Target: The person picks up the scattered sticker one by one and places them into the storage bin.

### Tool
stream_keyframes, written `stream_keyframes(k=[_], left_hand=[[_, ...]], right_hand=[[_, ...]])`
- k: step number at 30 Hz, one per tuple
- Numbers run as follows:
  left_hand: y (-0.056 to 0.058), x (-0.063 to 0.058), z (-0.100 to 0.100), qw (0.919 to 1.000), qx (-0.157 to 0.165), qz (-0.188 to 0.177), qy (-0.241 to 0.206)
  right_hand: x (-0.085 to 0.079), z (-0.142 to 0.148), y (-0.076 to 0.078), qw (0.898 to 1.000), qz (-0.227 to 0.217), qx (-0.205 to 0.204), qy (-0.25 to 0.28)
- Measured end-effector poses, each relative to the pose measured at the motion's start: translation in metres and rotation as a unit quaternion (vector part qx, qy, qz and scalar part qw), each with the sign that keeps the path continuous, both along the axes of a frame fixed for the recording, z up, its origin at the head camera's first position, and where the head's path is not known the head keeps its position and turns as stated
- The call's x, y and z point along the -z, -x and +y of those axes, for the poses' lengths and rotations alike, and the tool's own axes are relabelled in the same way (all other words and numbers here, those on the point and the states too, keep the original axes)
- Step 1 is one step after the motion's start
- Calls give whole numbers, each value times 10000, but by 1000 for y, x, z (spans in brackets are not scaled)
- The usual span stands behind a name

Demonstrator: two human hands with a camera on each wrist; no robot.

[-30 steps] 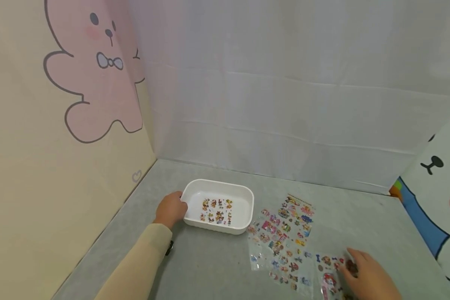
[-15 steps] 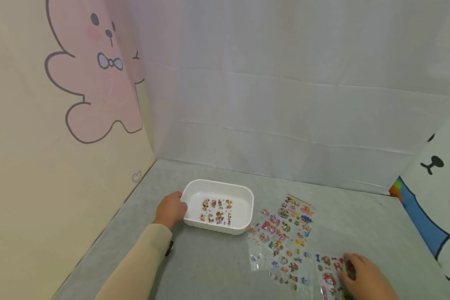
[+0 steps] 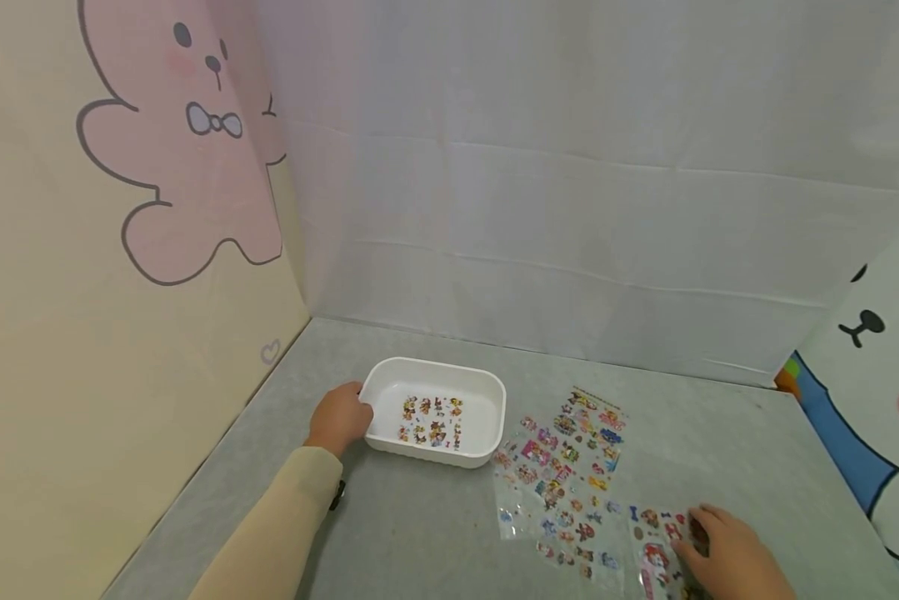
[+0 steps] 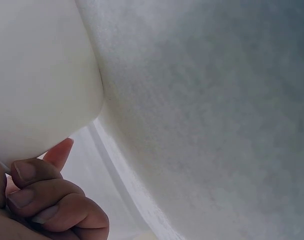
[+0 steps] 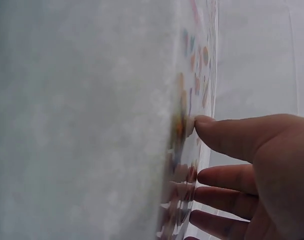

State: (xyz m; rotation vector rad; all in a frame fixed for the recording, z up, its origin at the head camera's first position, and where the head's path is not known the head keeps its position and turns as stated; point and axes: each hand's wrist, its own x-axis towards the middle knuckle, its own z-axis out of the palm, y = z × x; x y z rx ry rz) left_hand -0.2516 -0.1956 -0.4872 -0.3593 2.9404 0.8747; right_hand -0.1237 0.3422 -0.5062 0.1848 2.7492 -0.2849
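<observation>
My left hand [image 3: 340,418] grips the left end of a white plastic tray [image 3: 486,417], its fingers curled at the edge in the left wrist view. Inside the tray lies a small clear sticker sheet [image 3: 432,422] with colourful cartoon figures. At the lower right, my right hand [image 3: 734,554] rests on another clear sticker sheet [image 3: 655,554], covering part of it. The right wrist view shows the thumb and fingers [image 5: 227,180] extended, tips touching the sheet's surface. To that hand's left, several overlapping sticker sheets [image 3: 569,475] lie flat.
The grey tabletop [image 3: 419,533] meets a white cloth backdrop [image 3: 554,208] at the back. A cream cloth wall [image 3: 59,400] with a pink bear print stands along the left edge. Another printed panel [image 3: 891,417] borders the right.
My right hand has shifted slightly on the sticker sheet, its fingertips drawn a little lower. The left hand and the tray have stayed in place.
</observation>
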Motion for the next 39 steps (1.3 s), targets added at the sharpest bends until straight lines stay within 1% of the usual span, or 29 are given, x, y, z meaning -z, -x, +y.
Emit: stream_keyframes(k=[3,6,12,20,26,32,39], left_hand=[[0,0,0,10000,-13,-27,-23],[0,-1,1,9999,-29,-73,-72],[0,-2,2,9998,-69,-144,-149],[0,1,1,9998,-32,-90,-165],[0,1,0,9998,6,-43,-183],[0,2,-1,9998,55,-11,-170],[0,2,-2,9999,111,76,-75]], right_hand=[[0,-1,1,9999,72,-79,-46],[1,-2,2,9999,121,-69,-45],[-1,-3,3,10000,-4,68,9],[-6,-5,3,9996,-142,154,163],[-5,-4,4,9992,-36,189,346],[-3,-2,8,9984,-79,296,467],[-4,3,11,9982,-102,208,555]])
